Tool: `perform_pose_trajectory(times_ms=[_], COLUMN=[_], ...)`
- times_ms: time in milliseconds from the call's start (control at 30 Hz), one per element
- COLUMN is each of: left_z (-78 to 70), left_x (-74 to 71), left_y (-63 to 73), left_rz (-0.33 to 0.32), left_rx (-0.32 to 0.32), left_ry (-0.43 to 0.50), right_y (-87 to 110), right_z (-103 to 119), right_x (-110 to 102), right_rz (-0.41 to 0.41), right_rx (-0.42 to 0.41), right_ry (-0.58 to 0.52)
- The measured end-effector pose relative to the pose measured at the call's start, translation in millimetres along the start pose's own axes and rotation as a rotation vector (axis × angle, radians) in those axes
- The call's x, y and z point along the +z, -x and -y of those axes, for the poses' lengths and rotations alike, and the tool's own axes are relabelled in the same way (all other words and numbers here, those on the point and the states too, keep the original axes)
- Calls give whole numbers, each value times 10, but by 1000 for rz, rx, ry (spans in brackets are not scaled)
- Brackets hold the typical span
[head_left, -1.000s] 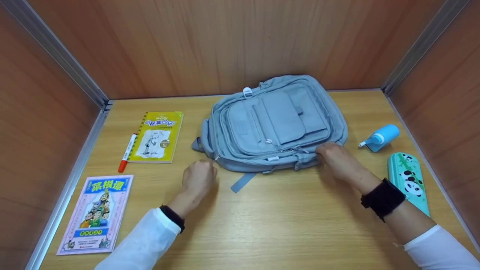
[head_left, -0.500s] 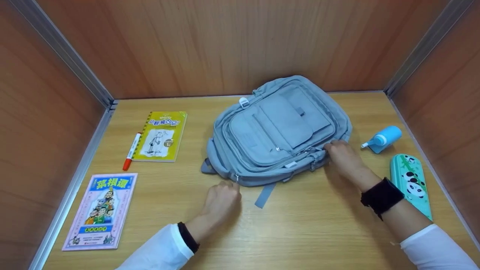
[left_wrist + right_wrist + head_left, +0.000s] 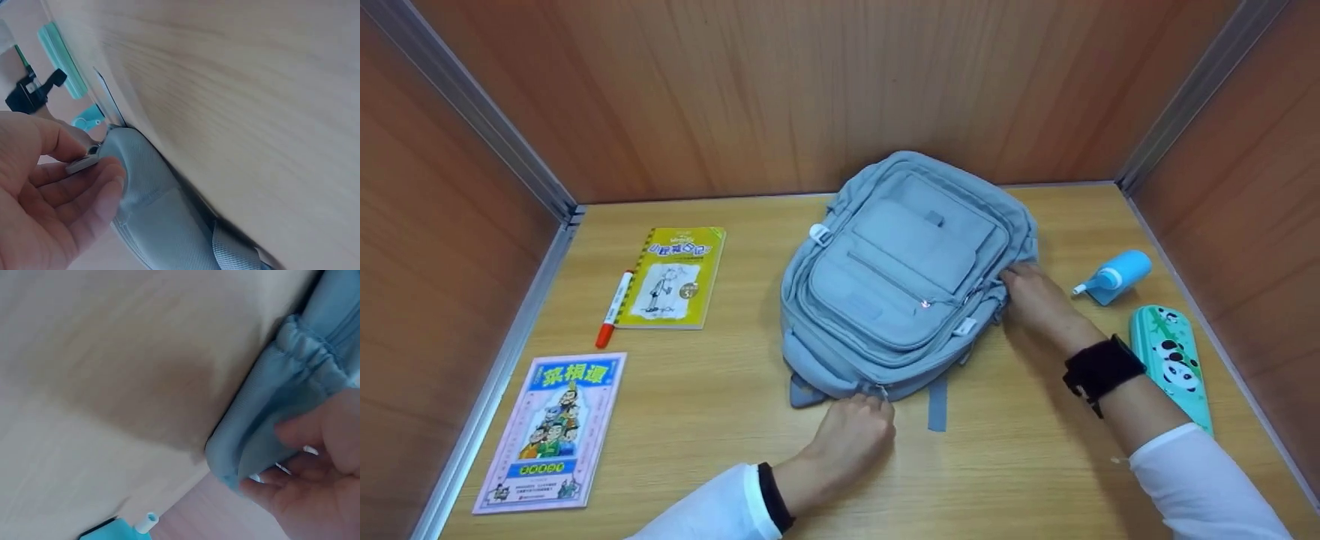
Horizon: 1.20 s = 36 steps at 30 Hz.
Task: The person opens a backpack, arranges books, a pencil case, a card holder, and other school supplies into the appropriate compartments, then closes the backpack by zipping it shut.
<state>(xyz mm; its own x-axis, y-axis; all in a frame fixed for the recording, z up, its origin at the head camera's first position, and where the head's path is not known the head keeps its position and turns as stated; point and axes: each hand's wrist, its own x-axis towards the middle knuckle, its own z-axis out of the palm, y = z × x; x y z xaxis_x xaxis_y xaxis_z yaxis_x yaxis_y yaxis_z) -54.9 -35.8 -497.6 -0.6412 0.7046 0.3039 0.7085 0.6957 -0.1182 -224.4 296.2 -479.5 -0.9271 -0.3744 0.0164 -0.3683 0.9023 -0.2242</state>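
Here | left hand (image 3: 855,431) pinches zipper pull (image 3: 83,163) | right hand (image 3: 1039,301) grips backpack (image 3: 907,281)

Zipper pull (image 3: 82,165) part-covered by left fingers (image 3: 102,194), sleeves (image 3: 1207,476) cut off

Wood-grain desk (image 3: 712,405), grey-blue backpack (image 3: 896,255) lying front side up near its back edge, yellow book (image 3: 671,277) to the left, red-capped marker (image 3: 615,309) just beside it, pink book (image 3: 551,435) nearer the front, blue bottle (image 3: 1123,271) at right, green panda case (image 3: 1170,360) near that bottle
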Motion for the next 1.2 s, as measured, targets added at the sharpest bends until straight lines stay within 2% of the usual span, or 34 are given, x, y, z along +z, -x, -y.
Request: perform_pose_trajectory(times_ms=[100, 200, 367, 467, 633, 800, 933, 1067, 1200], left_z=[-37, -46, -7, 44, 154, 278, 380, 469, 603], left_x=[20, 25, -3, -40, -98, -154, -121, -57, -44], left_y=[-18, -10, -1, 1, 11, 24, 65, 115, 156], left_rz=[-47, -102, -194, -227, -221, -161, -146, -169, -181], left_rx=[3, -19, -64, -94, -164, -247, -283, -304, -352], left_ry=[27, 70, 183, 255, 353, 418, 435, 434, 427], right_y=[39, 140, 386, 521, 651, 662, 648, 644, 653], right_z=[59, 208, 582, 817, 1146, 1276, 1269, 1253, 1215], right_x=[5, 59, 174, 248, 370, 450, 455, 449, 468], right_rz=[66, 26, -114, -157, -168, -200, -230, -254, -293], right_rx=[35, 5, -198, -339, -533, -665, -689, -697, -715], right_ry=[-32, -72, -119, -121, -72, 61, 99, 72, 31])
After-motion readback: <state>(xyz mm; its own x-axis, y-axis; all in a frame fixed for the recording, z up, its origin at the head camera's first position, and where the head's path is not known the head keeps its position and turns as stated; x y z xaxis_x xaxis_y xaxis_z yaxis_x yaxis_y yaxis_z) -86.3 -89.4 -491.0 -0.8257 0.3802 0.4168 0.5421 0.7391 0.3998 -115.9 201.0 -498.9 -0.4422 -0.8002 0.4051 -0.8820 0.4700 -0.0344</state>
